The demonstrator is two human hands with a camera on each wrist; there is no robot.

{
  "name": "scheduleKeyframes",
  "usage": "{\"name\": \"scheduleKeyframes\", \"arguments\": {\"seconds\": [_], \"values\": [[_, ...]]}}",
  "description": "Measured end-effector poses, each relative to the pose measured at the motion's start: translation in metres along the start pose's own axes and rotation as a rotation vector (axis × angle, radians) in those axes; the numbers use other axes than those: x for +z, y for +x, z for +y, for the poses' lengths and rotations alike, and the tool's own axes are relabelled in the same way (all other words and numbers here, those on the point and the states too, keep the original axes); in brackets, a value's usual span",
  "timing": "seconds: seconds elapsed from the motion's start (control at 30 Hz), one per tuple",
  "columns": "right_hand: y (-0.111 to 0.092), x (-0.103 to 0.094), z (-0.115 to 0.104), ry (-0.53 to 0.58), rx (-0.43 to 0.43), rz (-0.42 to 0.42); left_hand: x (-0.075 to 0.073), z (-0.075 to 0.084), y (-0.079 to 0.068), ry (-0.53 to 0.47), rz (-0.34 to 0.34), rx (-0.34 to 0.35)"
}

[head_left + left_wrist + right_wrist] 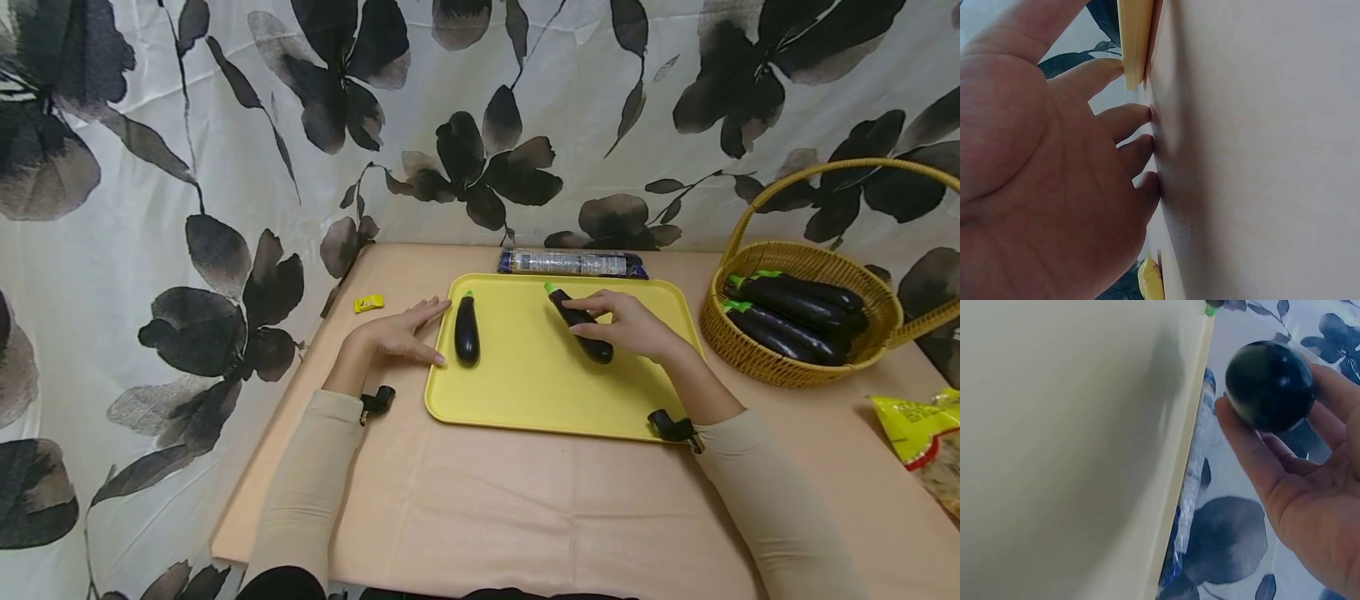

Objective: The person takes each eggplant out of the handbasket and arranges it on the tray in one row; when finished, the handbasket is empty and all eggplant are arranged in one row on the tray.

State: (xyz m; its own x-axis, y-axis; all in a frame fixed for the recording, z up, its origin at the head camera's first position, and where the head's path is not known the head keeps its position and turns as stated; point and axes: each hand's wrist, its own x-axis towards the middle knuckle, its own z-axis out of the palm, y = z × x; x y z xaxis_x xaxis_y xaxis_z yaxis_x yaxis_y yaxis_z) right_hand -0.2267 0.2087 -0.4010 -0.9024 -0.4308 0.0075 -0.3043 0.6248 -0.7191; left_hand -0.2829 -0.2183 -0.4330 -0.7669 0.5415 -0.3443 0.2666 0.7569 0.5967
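My right hand (626, 321) grips a dark purple eggplant (587, 325) by its sides, its green stem end tilted away to the upper left. In the right wrist view this eggplant (1269, 386) shows its round bottom end, held raised above the yellow tray (525, 400). A second eggplant (467, 332) lies on the tray's left side, stem pointing away. My left hand (393, 333) is spread at the tray's left edge. In the left wrist view that hand (1066, 162) has a finger touching the tray rim (1135, 44) and other fingertips down on the table.
A wicker basket (795, 379) with several eggplants (795, 304) stands to the right, its handle arching up. Behind the tray lies a long wrapped package (572, 263). A small yellow packet (368, 303) sits left; a yellow bag (918, 433) lies at far right.
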Motion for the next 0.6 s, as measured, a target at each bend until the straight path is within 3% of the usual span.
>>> {"name": "scheduleKeyframes", "arguments": {"seconds": [0.37, 0.6], "values": [[0.023, 0.017, -0.02, 0.097, 0.032, -0.114, -0.001, 0.001, 0.0, 0.009, 0.002, 0.006], [0.046, 0.034, -0.021, 0.052, -0.033, -0.159, 0.0, 0.002, 0.0, 0.007, 0.001, 0.007]]}}
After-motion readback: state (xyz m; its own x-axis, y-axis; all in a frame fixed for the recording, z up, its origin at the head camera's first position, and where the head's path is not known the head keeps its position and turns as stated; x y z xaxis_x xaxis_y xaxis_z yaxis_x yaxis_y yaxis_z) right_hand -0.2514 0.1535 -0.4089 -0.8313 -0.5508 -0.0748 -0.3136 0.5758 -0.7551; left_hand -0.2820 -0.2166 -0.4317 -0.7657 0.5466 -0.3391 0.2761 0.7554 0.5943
